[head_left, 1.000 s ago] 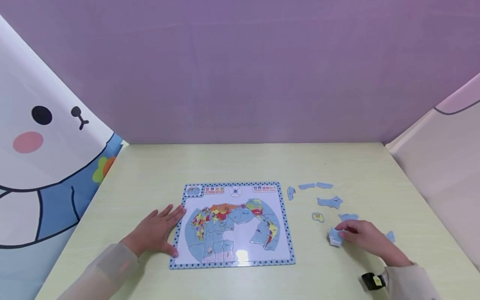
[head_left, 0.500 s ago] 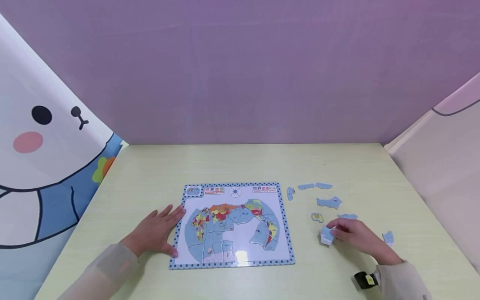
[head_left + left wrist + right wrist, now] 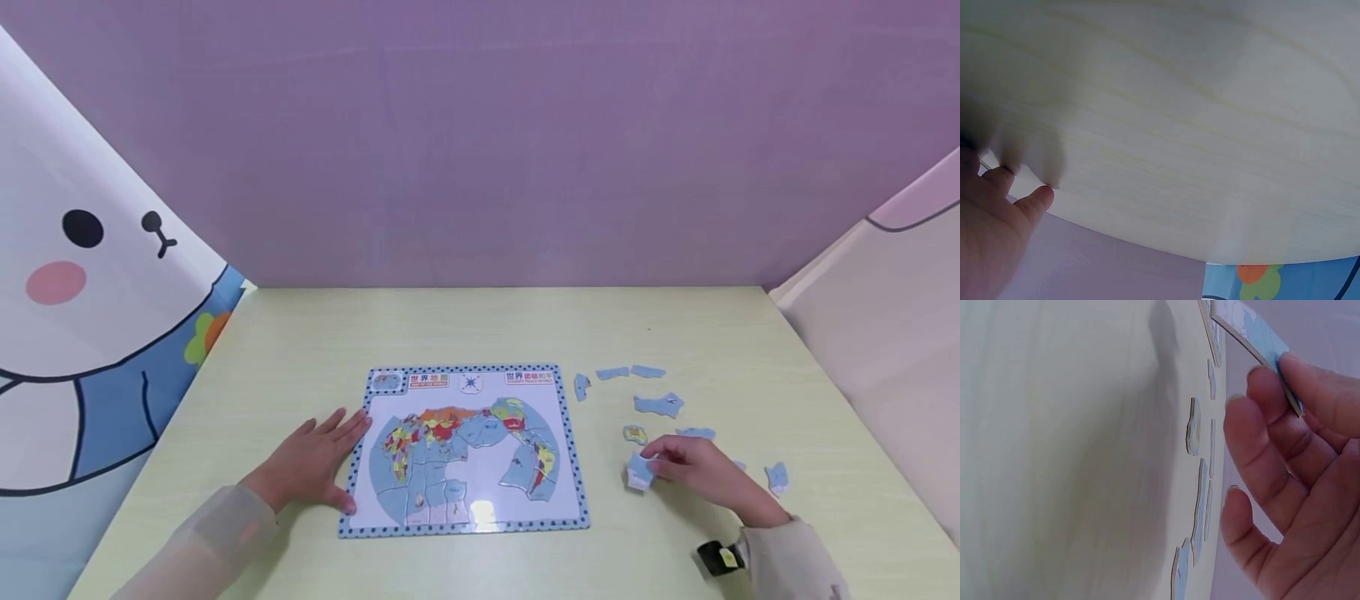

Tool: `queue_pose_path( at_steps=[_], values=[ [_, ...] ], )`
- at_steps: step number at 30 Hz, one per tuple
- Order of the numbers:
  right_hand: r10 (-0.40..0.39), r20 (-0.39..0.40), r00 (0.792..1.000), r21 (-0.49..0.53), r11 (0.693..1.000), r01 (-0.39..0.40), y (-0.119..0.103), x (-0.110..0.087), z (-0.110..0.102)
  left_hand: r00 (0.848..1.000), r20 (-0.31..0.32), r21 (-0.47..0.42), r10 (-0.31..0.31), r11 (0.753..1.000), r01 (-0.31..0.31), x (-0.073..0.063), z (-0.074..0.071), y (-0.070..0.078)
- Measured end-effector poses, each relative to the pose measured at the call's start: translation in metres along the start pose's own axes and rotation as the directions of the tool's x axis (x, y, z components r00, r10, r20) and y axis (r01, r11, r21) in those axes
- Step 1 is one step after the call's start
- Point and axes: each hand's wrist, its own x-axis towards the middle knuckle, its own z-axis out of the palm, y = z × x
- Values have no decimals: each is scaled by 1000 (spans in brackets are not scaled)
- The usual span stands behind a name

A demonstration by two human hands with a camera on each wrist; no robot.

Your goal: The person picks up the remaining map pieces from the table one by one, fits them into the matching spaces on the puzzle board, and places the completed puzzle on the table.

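A world map puzzle board (image 3: 577,500) lies flat on the table, partly filled with pieces and bare white in the middle. My left hand (image 3: 311,467) rests with spread fingers on the board's left edge; the left wrist view shows only part of this hand (image 3: 997,219). To the right of the board, my right hand (image 3: 697,475) pinches a blue and white puzzle piece (image 3: 640,472) between thumb and fingers. In the right wrist view the same puzzle piece (image 3: 1260,337) is held raised off the table, tilted, its lower end between thumb and forefinger.
Several loose pieces lie right of the board, among them a yellow-centred piece (image 3: 634,434), a long blue piece (image 3: 660,405) and a blue piece (image 3: 777,477) beyond the right wrist. A purple cloth (image 3: 495,167) stands behind the table (image 3: 300,333).
My right hand has moved left toward the board, carrying the pinched puzzle piece. Loose pieces behind the wrist have come into sight. My left hand has stayed in place.
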Motion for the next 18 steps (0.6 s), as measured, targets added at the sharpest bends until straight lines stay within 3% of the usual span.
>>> queue_pose_path(
  at_steps=[12, 18],
  values=[
    [36, 46, 998, 13, 999, -37, -5, 7, 3, 1000, -4, 10, 1, 1000, -1, 1, 0, 0],
    [-24, 35, 999, 37, 999, 23, -5, 12, 8, 1000, 5, -13, -10, 1000, 10, 0, 1, 0]
  ],
)
